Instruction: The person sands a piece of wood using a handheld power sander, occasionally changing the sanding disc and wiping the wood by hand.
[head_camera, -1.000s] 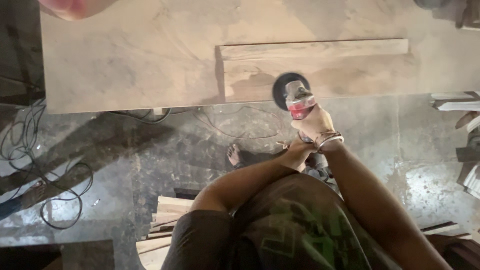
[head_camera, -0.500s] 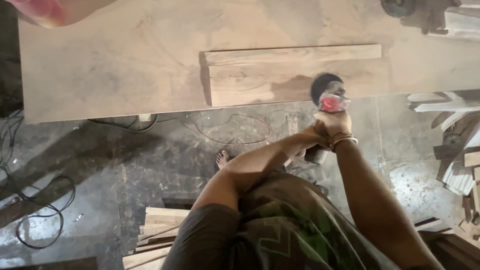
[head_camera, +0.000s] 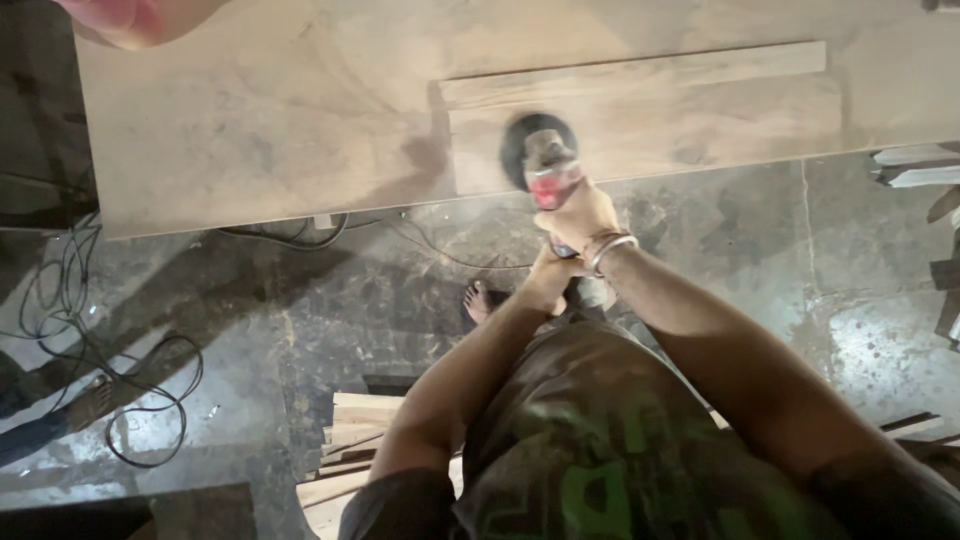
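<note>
A power sander (head_camera: 543, 163) with a red-and-grey body and a round black disc rests on a long wooden plank (head_camera: 700, 115) that lies on a large wooden board (head_camera: 270, 120). My right hand (head_camera: 575, 212), with a bangle at the wrist, grips the tool's body from above. My left hand (head_camera: 547, 272) holds the tool's rear end just below the right hand. The disc sits near the plank's left end and looks blurred.
Black cables (head_camera: 95, 340) trail over the grey concrete floor at left and under the board's edge. Stacked wood offcuts (head_camera: 345, 440) lie by my legs. More wood pieces (head_camera: 915, 165) lie at right. A bare foot (head_camera: 478, 300) shows below the board.
The sander has slid back leftward along the plank, from near its right part toward its left end, both hands still on it. The view has shifted slightly.
</note>
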